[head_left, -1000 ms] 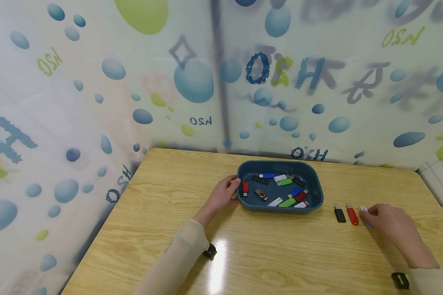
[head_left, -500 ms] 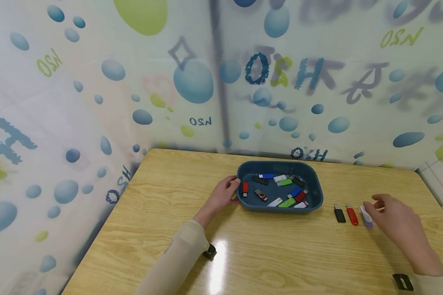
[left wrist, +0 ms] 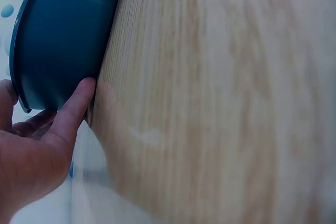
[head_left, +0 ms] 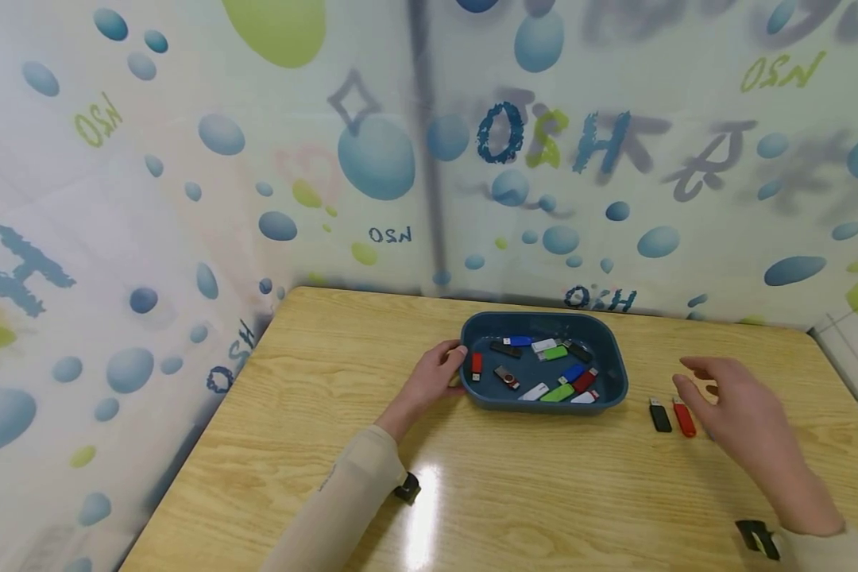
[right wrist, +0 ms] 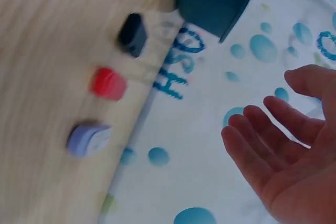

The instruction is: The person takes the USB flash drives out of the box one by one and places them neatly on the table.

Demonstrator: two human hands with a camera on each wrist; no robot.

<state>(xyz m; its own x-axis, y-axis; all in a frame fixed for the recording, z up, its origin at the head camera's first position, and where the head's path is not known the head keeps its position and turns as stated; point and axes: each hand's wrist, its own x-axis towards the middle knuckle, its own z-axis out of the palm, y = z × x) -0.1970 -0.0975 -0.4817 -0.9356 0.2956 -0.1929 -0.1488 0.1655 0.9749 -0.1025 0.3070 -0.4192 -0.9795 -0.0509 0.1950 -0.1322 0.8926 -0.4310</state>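
A dark blue plastic tub [head_left: 543, 405] holds several USB flash drives, among them a small red one [head_left: 477, 365] and a green one [head_left: 558, 393]. My left hand [head_left: 432, 372] grips its left end, thumb at the rim and fingers against the outer wall [left wrist: 68, 40]. Right of the tub, a black flash drive [head_left: 660, 415] and a red flash drive [head_left: 684, 419] lie side by side on the table. Beside them is a purple-and-white flash drive [right wrist: 88, 139], mostly hidden behind my right hand in the head view. My right hand [head_left: 747, 421] hovers above, fingers loosely bent, holding nothing.
The wood-grain table [head_left: 543, 492] runs up to a patterned curtain [head_left: 372, 159] at the back and left. Black straps [head_left: 407, 487] show at both wrists.
My right hand has let go of the purple-and-white flash drive, lifted away with its fingers parting, and moved left toward the tub. The left hand has stayed on the tub.
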